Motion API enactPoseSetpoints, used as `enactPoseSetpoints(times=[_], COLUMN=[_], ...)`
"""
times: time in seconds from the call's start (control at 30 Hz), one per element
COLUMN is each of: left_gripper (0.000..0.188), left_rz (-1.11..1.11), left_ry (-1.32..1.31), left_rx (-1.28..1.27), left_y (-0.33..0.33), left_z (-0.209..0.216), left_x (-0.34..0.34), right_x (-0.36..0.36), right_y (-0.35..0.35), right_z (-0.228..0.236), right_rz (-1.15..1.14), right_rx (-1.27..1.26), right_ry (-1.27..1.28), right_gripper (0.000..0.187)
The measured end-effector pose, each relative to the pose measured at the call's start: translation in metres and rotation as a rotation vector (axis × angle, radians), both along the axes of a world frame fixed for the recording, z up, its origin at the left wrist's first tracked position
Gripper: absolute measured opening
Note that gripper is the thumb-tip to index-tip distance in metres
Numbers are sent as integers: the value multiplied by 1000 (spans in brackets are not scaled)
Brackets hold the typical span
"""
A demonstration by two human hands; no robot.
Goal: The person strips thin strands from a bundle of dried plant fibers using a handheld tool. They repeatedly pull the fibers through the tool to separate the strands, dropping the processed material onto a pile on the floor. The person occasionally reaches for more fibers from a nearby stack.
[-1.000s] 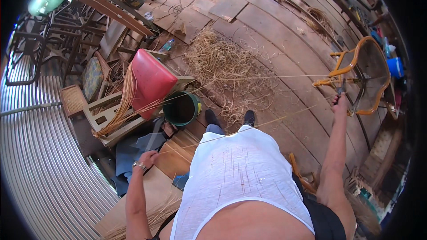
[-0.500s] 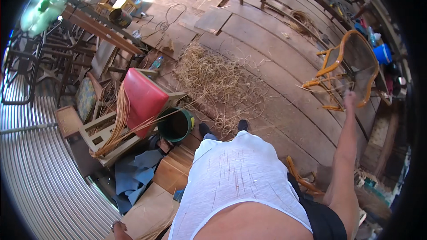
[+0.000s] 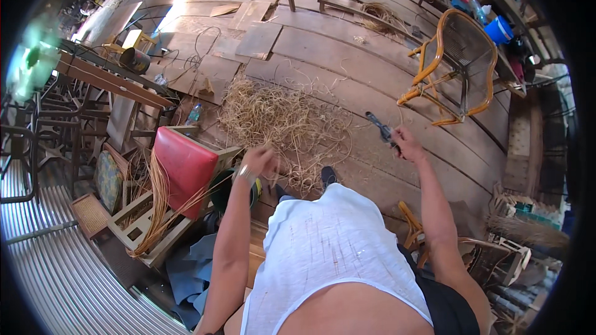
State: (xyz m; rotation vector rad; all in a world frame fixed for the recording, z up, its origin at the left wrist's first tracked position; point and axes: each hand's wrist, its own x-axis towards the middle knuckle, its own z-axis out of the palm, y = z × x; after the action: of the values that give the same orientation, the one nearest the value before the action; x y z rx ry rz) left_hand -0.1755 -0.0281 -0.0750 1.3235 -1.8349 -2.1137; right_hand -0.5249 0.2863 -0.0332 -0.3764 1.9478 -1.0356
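Observation:
My right hand [image 3: 406, 145], out ahead of me on the right, is closed around a dark hand tool [image 3: 380, 128]. One narrow end of it points up and left; its exact kind is unclear. My left hand [image 3: 259, 160], with a pale band at the wrist, is raised by the near edge of a heap of tan cane strips [image 3: 273, 111]. Its fingers are curled together, and what they hold cannot be made out. A red-padded chair [image 3: 185, 164] lies tilted at my left, long cane strands [image 3: 159, 201] draped over it. Behind my left forearm, a dark green bucket [image 3: 222, 191] is partly hidden.
A rattan armchair [image 3: 437, 56] with a mesh back stands at the right, a blue bucket [image 3: 498, 30] behind it. Blue sheet material [image 3: 186, 273] lies at lower left beside corrugated metal [image 3: 56, 279]. Loose boards [image 3: 259, 40] rest on the plank floor. Dark metal frames crowd the left.
My right hand has drawn back from the rattan armchair and now shows the dark tool. My left hand has risen from the lower left edge to near the cane heap. The view has shifted.

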Motion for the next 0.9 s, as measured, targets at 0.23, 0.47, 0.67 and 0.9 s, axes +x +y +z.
enactPoseSetpoints(times=[0.23,0.47,0.67,0.9], left_gripper=[18,15,21,34], left_rz=[-474,-653,-522,-302], left_ry=[192,90,63,-53], left_rx=[-156,-322,-312,-610], left_y=[21,55,68,85], left_z=[87,76,55,47], left_x=[-175,-204,-212,-147], right_x=[64,88,108,115], right_y=[-41,-54,-77,-79], right_z=[29,32,25,-11], right_rz=[107,113,87,-100], right_rx=[-216,-215,-153,-143], right_ry=[-151,-244,-43,35], right_gripper=[30,36,28,29])
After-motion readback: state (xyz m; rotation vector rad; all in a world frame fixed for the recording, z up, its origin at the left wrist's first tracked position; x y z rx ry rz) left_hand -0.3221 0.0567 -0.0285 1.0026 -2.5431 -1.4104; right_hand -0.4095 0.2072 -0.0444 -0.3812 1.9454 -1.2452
